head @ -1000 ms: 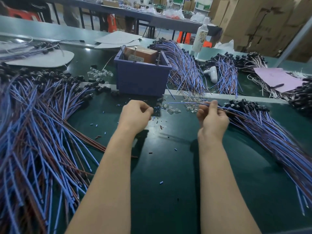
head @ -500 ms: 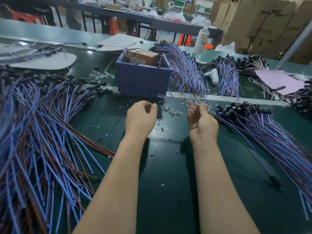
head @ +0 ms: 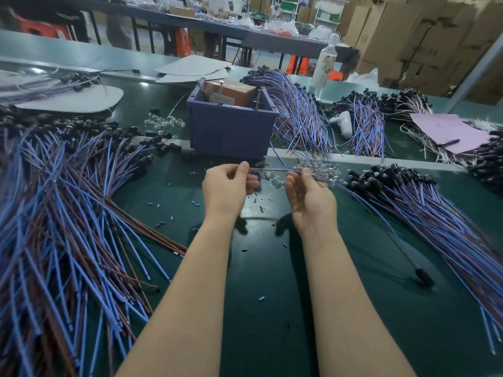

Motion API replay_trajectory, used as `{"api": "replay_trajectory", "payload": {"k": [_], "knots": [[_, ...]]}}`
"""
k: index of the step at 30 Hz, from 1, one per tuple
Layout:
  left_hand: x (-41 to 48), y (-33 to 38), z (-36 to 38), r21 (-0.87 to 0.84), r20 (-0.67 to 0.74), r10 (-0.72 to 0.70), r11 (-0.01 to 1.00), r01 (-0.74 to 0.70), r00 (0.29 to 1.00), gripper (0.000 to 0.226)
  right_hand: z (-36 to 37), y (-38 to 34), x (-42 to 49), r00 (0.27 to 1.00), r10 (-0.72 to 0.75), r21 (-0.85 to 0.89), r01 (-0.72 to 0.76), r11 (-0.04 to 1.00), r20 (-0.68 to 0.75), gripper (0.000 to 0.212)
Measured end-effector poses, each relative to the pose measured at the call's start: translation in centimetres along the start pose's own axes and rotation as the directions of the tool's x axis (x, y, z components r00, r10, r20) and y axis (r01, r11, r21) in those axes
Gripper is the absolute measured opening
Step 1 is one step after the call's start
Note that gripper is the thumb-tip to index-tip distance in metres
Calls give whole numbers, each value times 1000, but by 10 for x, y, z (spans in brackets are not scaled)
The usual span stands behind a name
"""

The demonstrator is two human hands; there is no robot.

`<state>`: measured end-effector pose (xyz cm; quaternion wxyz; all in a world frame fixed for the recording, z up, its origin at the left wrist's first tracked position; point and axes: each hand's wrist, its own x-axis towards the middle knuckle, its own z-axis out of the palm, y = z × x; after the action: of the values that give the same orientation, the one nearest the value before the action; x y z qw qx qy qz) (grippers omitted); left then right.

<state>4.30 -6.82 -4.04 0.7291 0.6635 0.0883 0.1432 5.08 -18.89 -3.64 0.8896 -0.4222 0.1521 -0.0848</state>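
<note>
Wire [head: 272, 170] lies left to right: left hand [head: 227, 187] pinches its end, right hand [head: 310, 195] grips it farther right.

Purple bin [head: 231, 129] with a brown box [head: 231, 93] inside, white bottle [head: 325, 63] behind, pink paper [head: 449, 131] far right

Left hand [head: 228, 187], right hand [head: 310, 198] hold blue wire [head: 272, 170].
</note>
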Motion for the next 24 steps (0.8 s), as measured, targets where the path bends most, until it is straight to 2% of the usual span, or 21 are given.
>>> {"api": "replay_trajectory", "payload": {"k": [3,6,10,17,24], "knots": [[2,-5,-1,199,22,26,979,-30,999,34,-3,-1,2,994,-103,-82,100,992,-39,23],[1,-3,-1,230,73,10,973,-27,997,38,-7,-1,4,987,-139,-114,129,985,-84,24],[0,1,0,168,115,-37,986,17,993,39,-9,-1,7,988,-109,-76,102,992,-108,24],[-3,7,1,-21,159,-177,983,183,971,34,-8,0,9,990,-59,-9,58,998,-124,26],[-3,7,1,-74,167,-228,967,243,959,30,-8,0,9,989,-64,9,65,998,-133,27]]}}
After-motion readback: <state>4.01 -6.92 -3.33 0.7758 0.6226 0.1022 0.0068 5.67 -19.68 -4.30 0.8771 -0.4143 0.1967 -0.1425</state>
